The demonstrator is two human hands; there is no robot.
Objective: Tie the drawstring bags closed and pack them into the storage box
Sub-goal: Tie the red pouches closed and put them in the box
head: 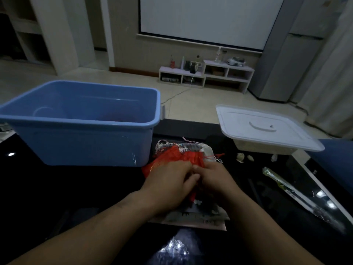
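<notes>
A red mesh drawstring bag (172,156) lies on a pile of patterned grey-and-white cloth bags (188,147) on the dark table. My left hand (168,185) and my right hand (214,179) meet over the red bag's near end, fingers curled, pinching its red cord or fabric between them. Another patterned bag (198,215) lies flat under my wrists. The blue storage box (80,119) stands open to the left of the bags, and I see nothing inside it.
A white lid (267,127) rests on a clear container at the right. Small pale bits (241,157) and a long plastic-wrapped item (282,183) lie on the table to the right. Beyond the table edge is tiled floor.
</notes>
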